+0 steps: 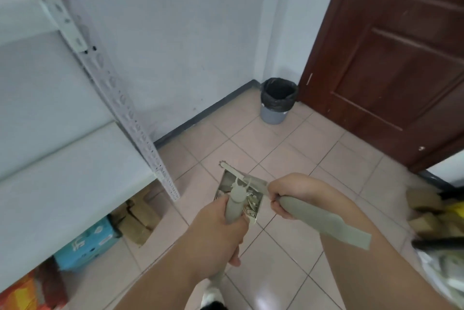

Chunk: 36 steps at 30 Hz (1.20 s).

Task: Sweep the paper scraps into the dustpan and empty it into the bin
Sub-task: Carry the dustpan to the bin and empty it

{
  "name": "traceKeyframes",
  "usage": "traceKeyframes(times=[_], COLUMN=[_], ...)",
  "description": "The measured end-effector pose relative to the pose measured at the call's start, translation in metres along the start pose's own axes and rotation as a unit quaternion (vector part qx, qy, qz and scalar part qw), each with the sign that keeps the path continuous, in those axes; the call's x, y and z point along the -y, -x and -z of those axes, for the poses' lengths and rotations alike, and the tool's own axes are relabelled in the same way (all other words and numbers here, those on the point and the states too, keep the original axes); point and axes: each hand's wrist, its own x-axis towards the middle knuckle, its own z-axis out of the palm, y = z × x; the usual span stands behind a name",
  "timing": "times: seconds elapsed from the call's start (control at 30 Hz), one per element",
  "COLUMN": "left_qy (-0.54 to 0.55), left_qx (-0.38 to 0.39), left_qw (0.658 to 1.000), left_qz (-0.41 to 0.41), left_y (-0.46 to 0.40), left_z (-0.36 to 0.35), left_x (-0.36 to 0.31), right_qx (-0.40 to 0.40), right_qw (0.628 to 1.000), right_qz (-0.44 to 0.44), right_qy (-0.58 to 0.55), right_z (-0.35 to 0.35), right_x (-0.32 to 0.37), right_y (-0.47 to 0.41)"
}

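Observation:
My left hand grips the upright grey handle of the dustpan, which hangs above the tiled floor in front of me. Pale paper scraps lie inside its pan. My right hand is closed around the grey broom handle, held just right of the dustpan and pointing down to the right. The grey bin with a black liner stands in the far corner beside the door, well ahead of both hands.
A white metal shelf unit lines the left side, with cardboard boxes and a blue box under it. A brown wooden door is at the right. Boxes and bags clutter the right edge.

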Motion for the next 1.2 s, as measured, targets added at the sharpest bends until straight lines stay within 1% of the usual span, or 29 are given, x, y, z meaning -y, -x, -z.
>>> traceKeyframes(times=[0.1, 0.23, 0.37, 0.47, 0.53, 0.63, 0.87, 1.03, 1.2], left_qy=[-0.037, -0.099, -0.117, -0.136, -0.137, -0.147, -0.199, -0.271, -0.303], left_qx=[0.007, 0.007, -0.006, -0.024, -0.022, -0.016, -0.026, -0.033, -0.033], left_qw=[0.999, 0.995, 0.992, 0.989, 0.988, 0.986, 0.974, 0.952, 0.939], left_qz=[-0.013, -0.030, -0.039, -0.057, -0.065, -0.082, -0.101, -0.140, -0.161], left_y=[-0.022, -0.057, -0.092, -0.120, -0.142, -0.179, -0.268, -0.322, -0.378], left_z=[0.011, 0.019, 0.014, 0.008, 0.003, -0.011, -0.041, -0.054, -0.053], left_x=[-0.020, -0.047, -0.075, -0.099, -0.114, -0.137, -0.188, -0.226, -0.260], right_qx=[-0.009, -0.019, 0.000, 0.005, 0.011, 0.005, 0.004, 0.016, 0.006], right_qw=[0.999, 0.997, 0.987, 0.982, 0.979, 0.979, 0.987, 0.984, 0.988], right_qz=[-0.021, 0.001, 0.008, 0.000, -0.004, 0.000, 0.007, 0.022, 0.044], right_qy=[-0.038, -0.073, -0.161, -0.191, -0.203, -0.204, -0.159, -0.174, -0.145], right_z=[0.016, 0.039, 0.069, 0.099, 0.122, 0.159, 0.248, 0.302, 0.341], right_x=[0.016, 0.045, 0.075, 0.097, 0.109, 0.124, 0.155, 0.180, 0.215], right_y=[-0.003, -0.011, -0.021, -0.033, -0.042, -0.060, -0.102, -0.126, -0.156])
